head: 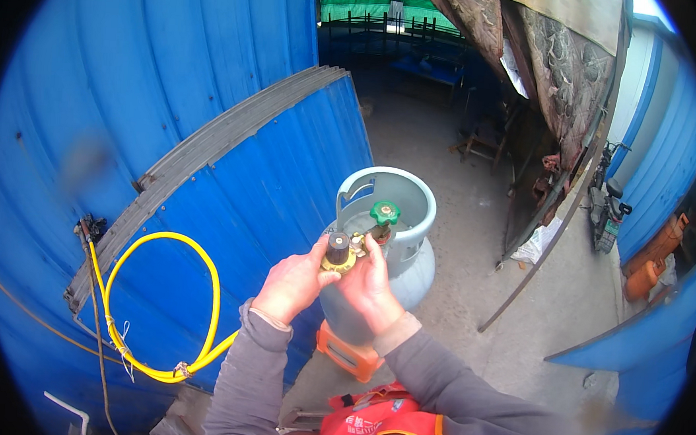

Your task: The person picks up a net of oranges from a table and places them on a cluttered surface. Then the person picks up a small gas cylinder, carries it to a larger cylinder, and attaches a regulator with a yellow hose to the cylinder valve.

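A grey gas cylinder [407,275] with a round collar stands before me on an orange plastic stool [349,352]. Inside its collar a green valve handwheel [385,212] tops the cylinder valve. At the collar's near opening sits a brass-coloured gas regulator [345,260] with a black knob [338,248]. My left hand [290,283] grips the regulator from the left, thumb at its lower rim. My right hand [371,285] cups its right side, fingertips by the valve connection. My fingers partly hide the joint, so I cannot tell how tightly it is seated.
A yellow gas hose [217,287] loops beside the blue corrugated metal wall [247,211] and passes behind my left sleeve. To the right, a quilted curtain [565,81] hangs by a dark doorway. Orange cylinders [643,280] and an electric scooter [608,215] stand farther right.
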